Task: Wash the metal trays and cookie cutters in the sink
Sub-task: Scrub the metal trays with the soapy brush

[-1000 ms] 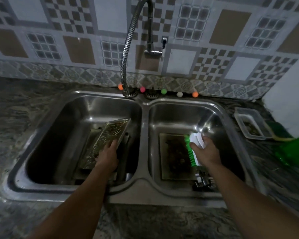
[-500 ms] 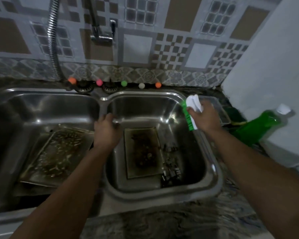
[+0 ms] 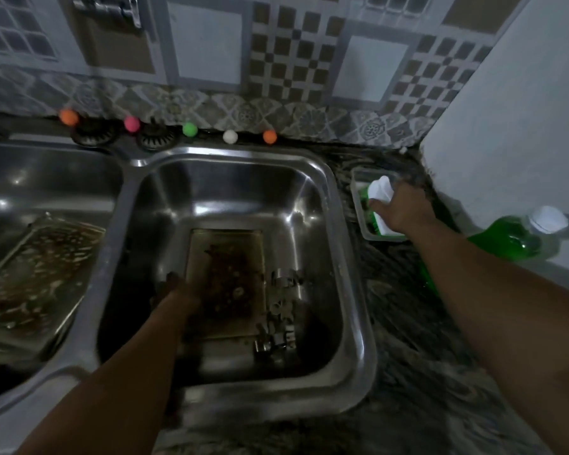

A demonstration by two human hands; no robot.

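Observation:
A dirty metal tray (image 3: pixel 230 277) lies flat on the bottom of the right sink basin (image 3: pixel 312 192). Several small metal cookie cutters (image 3: pixel 281 310) are heaped along its right side. My left hand (image 3: pixel 174 290) reaches down to the tray's near left edge; it is dark and blurred, so its grip is unclear. A second dirty tray (image 3: pixel 37 274) leans in the left basin. My right hand (image 3: pixel 399 208) holds a white-handled brush with green bristles (image 3: pixel 380 192) over a clear plastic container (image 3: pixel 358 205) on the counter right of the sink.
A green bottle of dish soap (image 3: pixel 503 241) with a white cap lies on the stone counter by the white wall at right. Several small coloured balls (image 3: pixel 190 129) line the back of the sink under the tiled wall. The tap's base (image 3: pixel 92 133) stands behind the divider.
My left hand let go of the left tray and went over the divider down to the right basin's tray. My right hand carried the brush out of the right basin to the container.

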